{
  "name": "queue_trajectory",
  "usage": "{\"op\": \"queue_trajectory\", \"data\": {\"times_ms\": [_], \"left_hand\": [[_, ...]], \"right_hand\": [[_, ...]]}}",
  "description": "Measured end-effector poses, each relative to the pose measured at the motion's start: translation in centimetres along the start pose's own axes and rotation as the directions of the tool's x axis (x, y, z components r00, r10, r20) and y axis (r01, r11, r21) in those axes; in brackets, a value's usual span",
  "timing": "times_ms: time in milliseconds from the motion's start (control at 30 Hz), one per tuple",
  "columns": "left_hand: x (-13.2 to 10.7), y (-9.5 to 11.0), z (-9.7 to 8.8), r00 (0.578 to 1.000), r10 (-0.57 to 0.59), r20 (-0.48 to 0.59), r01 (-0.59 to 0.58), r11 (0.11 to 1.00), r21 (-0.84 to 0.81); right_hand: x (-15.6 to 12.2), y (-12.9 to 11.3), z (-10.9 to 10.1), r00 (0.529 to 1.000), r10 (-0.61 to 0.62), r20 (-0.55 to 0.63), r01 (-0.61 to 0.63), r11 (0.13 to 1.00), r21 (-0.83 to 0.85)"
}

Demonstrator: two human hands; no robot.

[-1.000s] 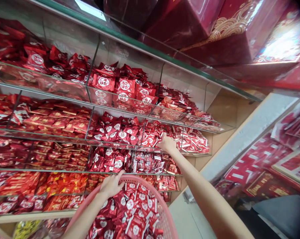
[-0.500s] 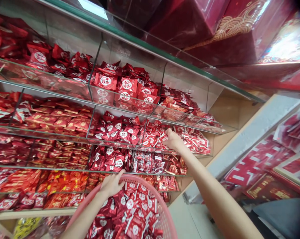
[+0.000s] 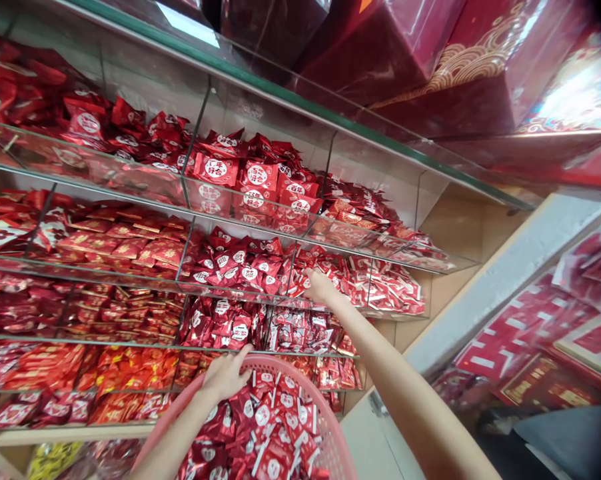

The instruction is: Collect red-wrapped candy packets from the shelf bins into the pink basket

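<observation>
My left hand (image 3: 224, 375) grips the far rim of a pink plastic basket (image 3: 338, 445) that is heaped with red candy packets (image 3: 270, 430). My right hand (image 3: 321, 287) reaches up into a glass shelf compartment (image 3: 330, 308) and rests on a pile of small red packets (image 3: 380, 287). Its fingers curl down among the packets, and whether they hold any is hidden. Both forearms are bare.
Tiered glass shelves (image 3: 130, 193) with dividers hold many heaps of red wrapped sweets. Large red gift boxes (image 3: 430, 60) sit on the top shelf. More red boxes (image 3: 555, 333) fill a display at the right. A tiled floor strip (image 3: 375, 447) shows below.
My right hand has slid left along the packet pile, from the right part of the compartment to its left divider. The left hand stays on the basket rim.
</observation>
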State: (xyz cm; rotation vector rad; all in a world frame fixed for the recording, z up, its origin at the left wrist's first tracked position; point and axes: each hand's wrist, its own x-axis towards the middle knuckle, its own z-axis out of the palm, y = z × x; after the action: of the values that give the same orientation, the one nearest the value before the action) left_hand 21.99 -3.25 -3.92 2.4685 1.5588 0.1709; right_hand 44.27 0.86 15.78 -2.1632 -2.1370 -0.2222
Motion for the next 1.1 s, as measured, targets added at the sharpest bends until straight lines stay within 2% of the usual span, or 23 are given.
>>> {"op": "queue_trajectory", "data": {"times_ms": [233,433,633,1100], "left_hand": [[0.1,-0.2,0.2,1.0,0.023,-0.011,-0.023,1.0,0.004],[-0.1,0.0,-0.2,1.0,0.001,0.009,-0.001,1.0,-0.005],[-0.2,0.1,-0.2,1.0,-0.009,0.002,0.009,1.0,-0.005],[-0.1,0.0,0.0,1.0,-0.01,0.012,0.01,1.0,-0.012]], "right_hand": [[0.3,-0.7,-0.3,0.997,0.075,0.026,-0.073,0.995,-0.06],[0.2,0.1,-0.2,0.991,0.068,0.113,-0.064,0.997,-0.037],[0.6,0.3,0.0,0.989,0.066,0.13,-0.063,0.998,-0.028],[0.5,3.2,-0.9,0.992,0.029,0.124,-0.053,0.98,0.191]]}}
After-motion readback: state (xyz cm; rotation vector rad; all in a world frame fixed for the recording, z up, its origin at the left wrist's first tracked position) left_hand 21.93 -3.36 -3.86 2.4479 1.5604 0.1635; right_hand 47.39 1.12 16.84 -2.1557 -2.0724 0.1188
